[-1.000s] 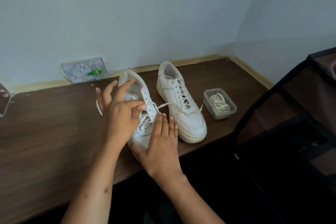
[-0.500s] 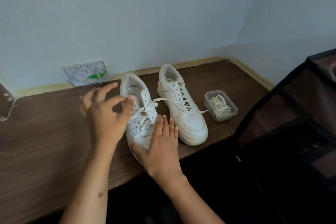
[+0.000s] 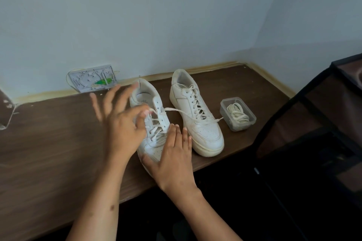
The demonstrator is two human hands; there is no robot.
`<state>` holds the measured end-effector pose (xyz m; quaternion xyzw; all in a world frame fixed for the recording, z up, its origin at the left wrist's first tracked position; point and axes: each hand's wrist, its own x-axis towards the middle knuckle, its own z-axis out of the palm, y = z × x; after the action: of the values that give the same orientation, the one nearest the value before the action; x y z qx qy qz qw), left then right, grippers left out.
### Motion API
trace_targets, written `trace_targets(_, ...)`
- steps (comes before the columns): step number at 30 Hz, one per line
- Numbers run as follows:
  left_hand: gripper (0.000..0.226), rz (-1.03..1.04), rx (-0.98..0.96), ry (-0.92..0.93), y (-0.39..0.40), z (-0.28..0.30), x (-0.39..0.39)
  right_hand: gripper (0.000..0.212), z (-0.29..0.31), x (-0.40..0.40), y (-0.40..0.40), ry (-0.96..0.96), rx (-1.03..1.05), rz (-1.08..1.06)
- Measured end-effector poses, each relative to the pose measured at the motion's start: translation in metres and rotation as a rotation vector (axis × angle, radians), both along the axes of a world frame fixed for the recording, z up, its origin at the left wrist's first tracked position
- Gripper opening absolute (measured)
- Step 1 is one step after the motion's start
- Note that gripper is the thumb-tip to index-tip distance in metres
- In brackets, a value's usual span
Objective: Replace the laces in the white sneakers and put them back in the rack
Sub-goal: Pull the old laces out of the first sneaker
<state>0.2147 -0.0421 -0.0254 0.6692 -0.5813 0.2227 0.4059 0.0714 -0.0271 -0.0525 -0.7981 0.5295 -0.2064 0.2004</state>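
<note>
While the left sneaker (image 3: 151,123) is steadied at its toe by the flat, open right hand (image 3: 172,159), its lace (image 3: 172,110) is pinched by the left hand (image 3: 122,125) — unlacing barely begun. The right sneaker (image 3: 195,112) and boxed replacement laces (image 3: 238,114) lie untouched on the table (image 3: 49,143).

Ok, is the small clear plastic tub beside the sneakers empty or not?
Not empty. The small clear plastic tub has no lid on, with a coil of cream laces inside.
</note>
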Motion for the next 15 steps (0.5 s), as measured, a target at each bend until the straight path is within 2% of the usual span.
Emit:
trace_targets(3,0.011,0.149,-0.254,0.131,0.01,0.007,0.006,0.1,0.001,0.001,0.0,0.007,-0.012,-0.007)
trace_targets(5,0.012,0.207,-0.276,0.2,0.013,0.006,0.006,0.099,0.001,0.001,0.0,-0.006,-0.038,-0.017)
trace_targets(9,0.024,0.172,-0.194,0.284,0.012,0.007,0.005,0.099,-0.001,0.002,-0.001,-0.016,-0.045,-0.016)
trace_targets(13,0.018,0.045,0.049,0.029,0.003,0.001,0.0,0.1,-0.005,0.005,0.0,-0.052,-0.078,-0.027)
trace_targets(15,0.011,0.052,0.19,0.016,-0.002,-0.009,-0.005,0.1,-0.006,0.006,0.0,-0.066,-0.101,-0.045)
